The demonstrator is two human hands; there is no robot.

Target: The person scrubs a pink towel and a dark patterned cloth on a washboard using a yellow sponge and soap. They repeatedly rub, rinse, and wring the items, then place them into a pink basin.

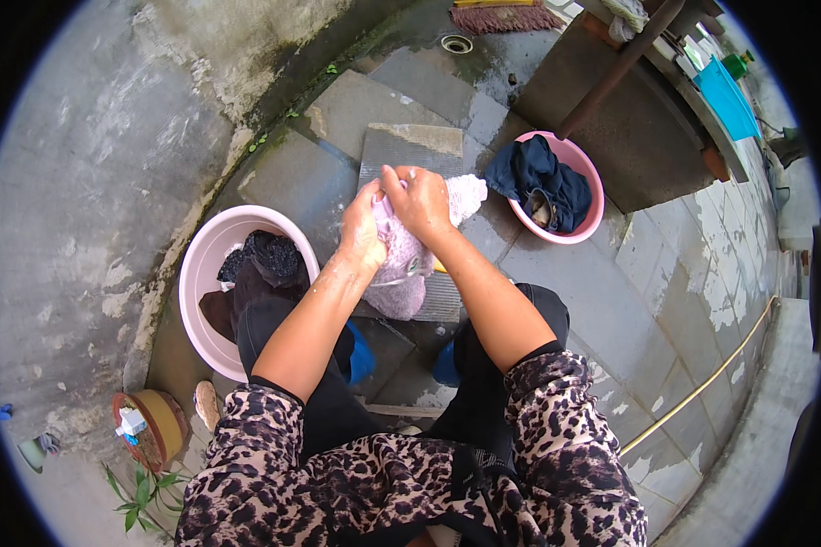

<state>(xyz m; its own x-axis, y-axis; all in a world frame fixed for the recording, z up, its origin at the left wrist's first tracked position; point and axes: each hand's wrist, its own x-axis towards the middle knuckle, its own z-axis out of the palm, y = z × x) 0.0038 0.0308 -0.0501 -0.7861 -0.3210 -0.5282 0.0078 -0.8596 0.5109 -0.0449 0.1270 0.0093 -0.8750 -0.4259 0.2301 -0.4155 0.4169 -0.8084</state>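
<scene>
Both my hands grip a wet pink fluffy cloth (409, 263) above a ridged stone washing slab (412, 147). My left hand (364, 229) holds its left side, with the thumb up near the other hand. My right hand (421, 202) is curled over the upper part, its fingers closed. A paler end of the cloth sticks out to the right of my right hand, and its lower end hangs over the slab. White suds cling to my hands. Something yellow, mostly hidden, shows beside the cloth under my right forearm.
A pale pink basin (198, 301) with dark clothes stands at my left. Right of the slab, a smaller pink basin (594, 198) holds dark blue clothing that hangs over its rim. A broom (503, 19) and a round floor drain (457, 44) lie ahead. A yellow hose (698, 390) crosses the paving.
</scene>
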